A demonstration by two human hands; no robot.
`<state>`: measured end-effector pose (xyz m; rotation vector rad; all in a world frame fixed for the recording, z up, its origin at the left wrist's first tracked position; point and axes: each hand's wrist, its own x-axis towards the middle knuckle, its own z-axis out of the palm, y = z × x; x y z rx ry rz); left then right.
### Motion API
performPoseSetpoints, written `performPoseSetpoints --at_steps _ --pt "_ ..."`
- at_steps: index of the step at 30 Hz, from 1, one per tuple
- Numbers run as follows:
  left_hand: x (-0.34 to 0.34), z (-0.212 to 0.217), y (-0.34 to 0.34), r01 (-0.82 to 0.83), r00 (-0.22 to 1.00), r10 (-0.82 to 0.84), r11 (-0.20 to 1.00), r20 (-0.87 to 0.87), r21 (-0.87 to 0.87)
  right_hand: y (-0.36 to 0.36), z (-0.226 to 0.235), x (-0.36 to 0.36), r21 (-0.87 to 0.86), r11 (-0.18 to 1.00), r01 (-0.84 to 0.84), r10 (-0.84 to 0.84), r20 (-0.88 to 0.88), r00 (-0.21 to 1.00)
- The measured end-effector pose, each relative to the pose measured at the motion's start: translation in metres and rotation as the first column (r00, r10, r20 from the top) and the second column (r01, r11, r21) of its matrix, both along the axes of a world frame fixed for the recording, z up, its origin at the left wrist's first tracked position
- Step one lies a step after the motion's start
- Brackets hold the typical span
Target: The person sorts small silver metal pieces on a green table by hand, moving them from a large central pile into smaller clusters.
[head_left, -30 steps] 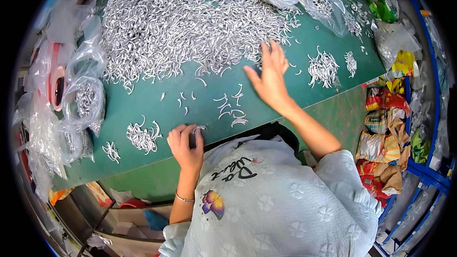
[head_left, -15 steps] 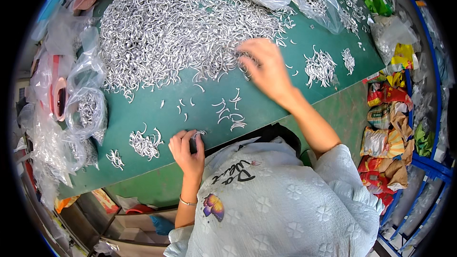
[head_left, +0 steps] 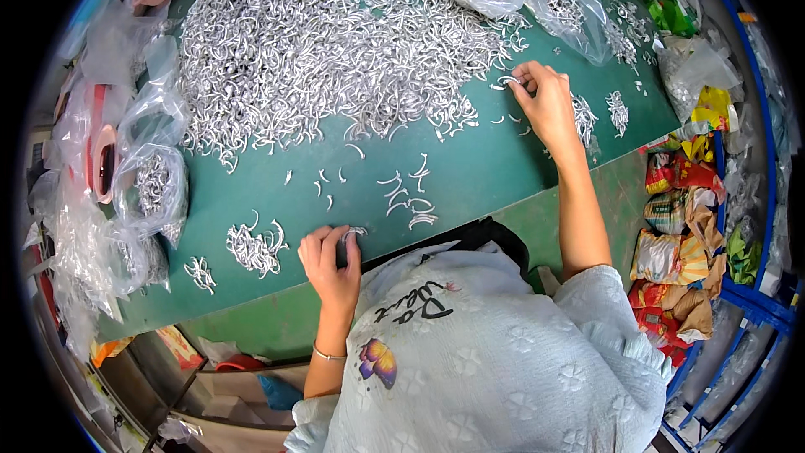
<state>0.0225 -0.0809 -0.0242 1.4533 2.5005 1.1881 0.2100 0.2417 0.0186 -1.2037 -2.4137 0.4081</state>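
A broad heap of small curved silver metal pieces (head_left: 319, 50) covers the far part of the green table (head_left: 277, 176). My right hand (head_left: 545, 105) is beyond the heap's right edge, its thumb and fingertips pinched on one curved metal piece (head_left: 506, 81). Close to the table's near edge, my left hand (head_left: 331, 264) has its fingers bent around another curved piece (head_left: 355, 231), whose end shows past the thumb and index finger. A few loose pieces (head_left: 409, 197) lie between my hands. Left of my left hand sits a small pile (head_left: 256, 249).
A smaller cluster (head_left: 199, 273) lies at the left. Right of my right hand are two piles, one partly hidden (head_left: 584, 117) and one small (head_left: 618, 113). Clear plastic bags (head_left: 153, 176) line the left side. More bags (head_left: 566, 17) stand at the back right, beside blue shelving (head_left: 759, 306).
My right hand has moved right, from the heap's near edge to past its right side, and now pinches a curved metal piece. My left hand stays almost where it was.
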Motion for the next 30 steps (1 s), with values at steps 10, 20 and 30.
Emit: performPoseSetpoints --at_steps 10,20,30 --pt "0.000 -0.001 0.000 0.001 1.000 -0.001 1.000 -0.002 0.007 -0.036 0.021 -0.008 0.015 0.987 -0.163 0.162 -0.230 0.960" --pt "0.001 0.000 0.000 -0.013 1.000 0.013 1.000 -0.003 0.005 -0.099 0.013 -0.042 -0.533 0.758 -0.376 0.189 -0.372 0.909" --pt "0.002 -0.001 0.001 -0.019 0.997 0.014 0.997 0.071 0.071 -0.168 -0.020 -0.112 -0.111 0.734 -0.670 0.618 -0.302 0.726"
